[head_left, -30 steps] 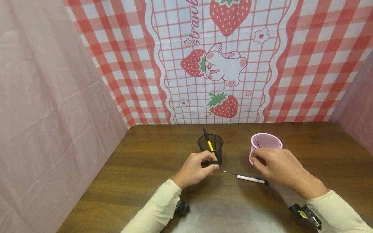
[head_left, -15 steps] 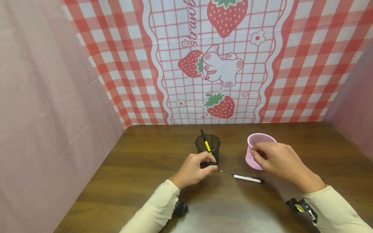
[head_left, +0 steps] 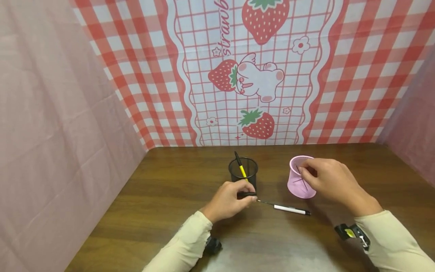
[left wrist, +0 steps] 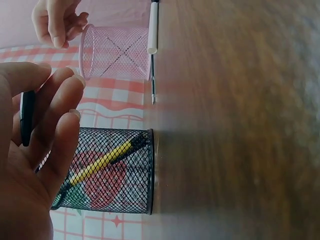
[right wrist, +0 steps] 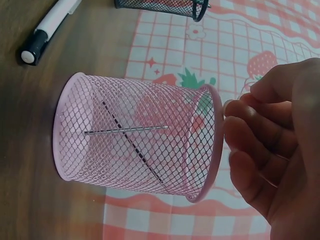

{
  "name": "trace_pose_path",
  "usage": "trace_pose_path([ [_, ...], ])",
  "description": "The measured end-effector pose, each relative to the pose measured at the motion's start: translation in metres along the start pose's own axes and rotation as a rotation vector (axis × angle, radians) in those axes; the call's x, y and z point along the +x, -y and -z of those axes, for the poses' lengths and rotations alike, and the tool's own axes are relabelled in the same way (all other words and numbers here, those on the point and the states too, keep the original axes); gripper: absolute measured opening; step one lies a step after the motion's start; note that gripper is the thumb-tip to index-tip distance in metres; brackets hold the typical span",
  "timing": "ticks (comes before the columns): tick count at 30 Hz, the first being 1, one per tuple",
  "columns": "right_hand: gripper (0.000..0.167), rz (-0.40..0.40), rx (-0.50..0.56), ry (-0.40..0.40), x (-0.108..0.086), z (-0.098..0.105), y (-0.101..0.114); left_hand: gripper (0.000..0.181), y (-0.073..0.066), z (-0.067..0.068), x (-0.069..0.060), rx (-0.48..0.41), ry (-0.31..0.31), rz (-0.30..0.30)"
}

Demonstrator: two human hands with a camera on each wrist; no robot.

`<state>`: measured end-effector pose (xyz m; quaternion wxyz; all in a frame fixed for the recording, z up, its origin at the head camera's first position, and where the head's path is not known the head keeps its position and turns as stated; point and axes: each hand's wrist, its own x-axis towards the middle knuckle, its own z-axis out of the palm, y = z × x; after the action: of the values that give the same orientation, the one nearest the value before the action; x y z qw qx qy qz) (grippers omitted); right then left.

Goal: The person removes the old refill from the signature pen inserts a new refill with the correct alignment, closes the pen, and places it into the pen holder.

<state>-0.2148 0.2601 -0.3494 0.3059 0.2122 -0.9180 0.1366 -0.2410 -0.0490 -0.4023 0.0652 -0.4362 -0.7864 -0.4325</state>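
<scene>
My left hand (head_left: 234,200) holds a black pen cap (left wrist: 27,117) between thumb and fingers, in front of the black mesh cup (head_left: 251,176). Just right of it on the table lies a white pen (head_left: 290,209), its thin refill (left wrist: 153,80) sticking out bare at one end. At the rim of the pink mesh cup (right wrist: 215,145) is my right hand (head_left: 334,183), fingers loosely bent and thumb near the index finger. I see nothing between them. Inside the pink cup two thin dark refills (right wrist: 125,130) cross each other. The right hand covers part of its rim in the head view.
A yellow and black pen (head_left: 242,170) leans in the black cup. The wooden table (head_left: 163,189) ends at a red checked strawberry cloth (head_left: 251,83) behind, with a pink curtain (head_left: 61,132) on the left.
My right hand has risen and moved right, off the pink cup's left side, showing more of the refills inside. The left hand has stayed nearly still with the pen cap.
</scene>
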Motion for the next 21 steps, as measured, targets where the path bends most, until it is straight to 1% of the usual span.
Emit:
trace_pose_path([
  [2,0.012,-0.014,-0.002,0.005,0.002,0.001,-0.001,0.010,-0.001,0.000,0.001,0.003,0.004,-0.012],
  [5,0.012,-0.037,-0.006,0.037,0.008,0.001,-0.005,0.010,0.000,0.000,0.001,0.008,0.010,-0.022],
  [8,0.007,-0.067,-0.006,0.096,0.014,0.002,-0.008,0.010,0.000,0.000,0.000,0.014,0.016,-0.026],
  [14,0.014,-0.121,0.017,0.213,0.026,0.001,-0.014,0.011,-0.001,0.000,0.000,0.033,0.017,-0.025],
  [21,0.011,-0.159,0.012,0.315,0.033,-0.003,-0.020,0.011,-0.001,-0.001,0.000,0.051,0.030,-0.025],
])
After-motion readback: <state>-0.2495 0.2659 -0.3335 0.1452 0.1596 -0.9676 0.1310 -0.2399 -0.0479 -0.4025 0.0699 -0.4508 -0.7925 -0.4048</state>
